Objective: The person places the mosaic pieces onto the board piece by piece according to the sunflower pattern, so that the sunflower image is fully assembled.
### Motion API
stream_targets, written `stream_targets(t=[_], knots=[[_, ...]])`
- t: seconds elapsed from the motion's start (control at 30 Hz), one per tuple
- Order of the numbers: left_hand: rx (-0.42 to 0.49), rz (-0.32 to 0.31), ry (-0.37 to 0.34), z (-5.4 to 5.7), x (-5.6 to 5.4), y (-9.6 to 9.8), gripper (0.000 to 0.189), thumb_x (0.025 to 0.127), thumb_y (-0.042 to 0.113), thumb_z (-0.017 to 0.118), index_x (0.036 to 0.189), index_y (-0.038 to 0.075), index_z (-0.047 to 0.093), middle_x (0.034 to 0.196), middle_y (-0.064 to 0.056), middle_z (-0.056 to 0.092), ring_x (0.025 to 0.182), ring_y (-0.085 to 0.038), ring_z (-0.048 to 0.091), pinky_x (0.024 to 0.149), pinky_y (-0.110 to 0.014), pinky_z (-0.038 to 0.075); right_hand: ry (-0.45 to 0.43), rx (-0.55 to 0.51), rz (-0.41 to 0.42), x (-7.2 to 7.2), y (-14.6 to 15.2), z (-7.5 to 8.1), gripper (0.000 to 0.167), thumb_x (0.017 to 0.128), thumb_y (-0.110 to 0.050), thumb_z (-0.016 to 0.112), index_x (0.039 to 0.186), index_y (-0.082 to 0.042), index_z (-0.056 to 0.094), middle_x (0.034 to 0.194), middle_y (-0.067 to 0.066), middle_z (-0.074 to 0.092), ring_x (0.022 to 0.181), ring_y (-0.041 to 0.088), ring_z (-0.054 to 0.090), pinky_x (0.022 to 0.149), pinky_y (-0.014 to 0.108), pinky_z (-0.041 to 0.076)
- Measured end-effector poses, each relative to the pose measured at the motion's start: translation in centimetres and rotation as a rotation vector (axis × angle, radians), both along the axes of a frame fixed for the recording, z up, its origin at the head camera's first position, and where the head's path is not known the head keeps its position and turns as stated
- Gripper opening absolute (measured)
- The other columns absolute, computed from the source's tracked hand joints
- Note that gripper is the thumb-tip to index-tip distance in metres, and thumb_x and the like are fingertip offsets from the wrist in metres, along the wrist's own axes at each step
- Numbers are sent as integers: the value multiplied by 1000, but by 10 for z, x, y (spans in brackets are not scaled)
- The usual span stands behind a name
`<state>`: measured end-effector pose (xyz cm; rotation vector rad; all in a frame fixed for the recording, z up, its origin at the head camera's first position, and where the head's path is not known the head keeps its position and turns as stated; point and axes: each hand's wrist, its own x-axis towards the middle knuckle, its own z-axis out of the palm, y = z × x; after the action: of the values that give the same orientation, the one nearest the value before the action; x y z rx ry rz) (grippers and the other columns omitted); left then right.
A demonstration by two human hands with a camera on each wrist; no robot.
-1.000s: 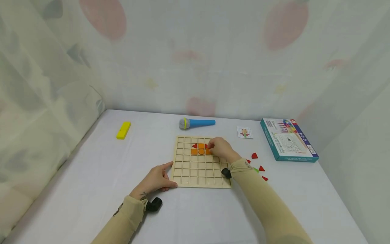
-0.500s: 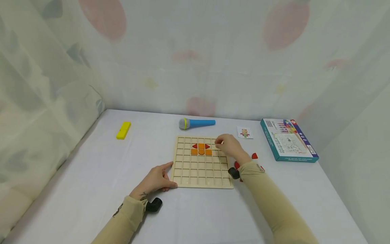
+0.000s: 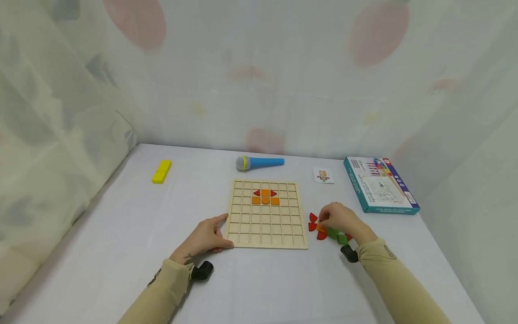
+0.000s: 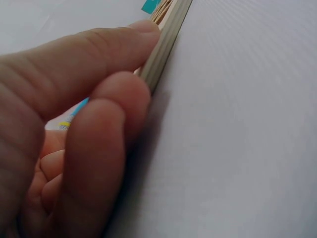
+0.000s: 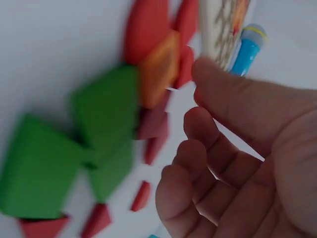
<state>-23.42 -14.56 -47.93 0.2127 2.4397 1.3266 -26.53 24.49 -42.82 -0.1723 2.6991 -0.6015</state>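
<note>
A hand at the board's left edge, another over the loose pieces at its right.
The left hand [image 3: 206,236] rests finger and thumb against the wooden grid board [image 3: 244,234], pressing rather than clutching. The board lies flat on the surface [image 3: 267,283] before the person, squared to them, too near equal-sided for a clear long axis; on it, two red triangles [image 3: 257,193] point outward, left and right, above a crosswise row of orange square, disc [image 3: 265,201], square. Beyond its right edge lie loose red pieces [image 3: 312,227], then the right hand [image 3: 344,219], its grip released, fingers loosely bent, close by an orange tile [image 5: 159,69] and green pieces [image 5: 42,171]. I'd judge it is choosing a piece; the next move seems to want a light pinch.
</note>
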Motion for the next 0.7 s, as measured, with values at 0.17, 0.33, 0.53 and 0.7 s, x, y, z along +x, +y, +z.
stream_targets(t=[0.17,0.33,0.53,0.7], knots=[[-12,5,3,-1,-1,0,100,62,22,85,145,9,31,59,-5,59,43,-14,53,45,-27,44,12,32,36,6,2,-8,15,76,-18,75,88,-13,67,78,-2,60,75,17,51,70,32,46],[-9,5,2,2,-1,1,99,62,21,85,144,8,31,59,-5,59,43,-14,53,45,-27,44,4,48,15,6,-1,-7,18,77,-16,75,92,-9,67,80,1,59,75,18,51,70,33,46],[-17,10,-10,2,-1,2,99,63,21,85,145,10,31,59,-5,59,43,-13,52,45,-26,43,-9,-8,5,7,-2,-5,16,77,-12,74,79,-10,58,75,3,54,72,18,50,63,29,41],[-4,5,-5,1,-1,1,99,63,21,85,145,8,31,58,-5,58,43,-14,52,45,-27,44,24,-120,-5,2,-8,12,15,77,-6,71,75,-7,55,73,5,54,68,18,49,57,28,40]])
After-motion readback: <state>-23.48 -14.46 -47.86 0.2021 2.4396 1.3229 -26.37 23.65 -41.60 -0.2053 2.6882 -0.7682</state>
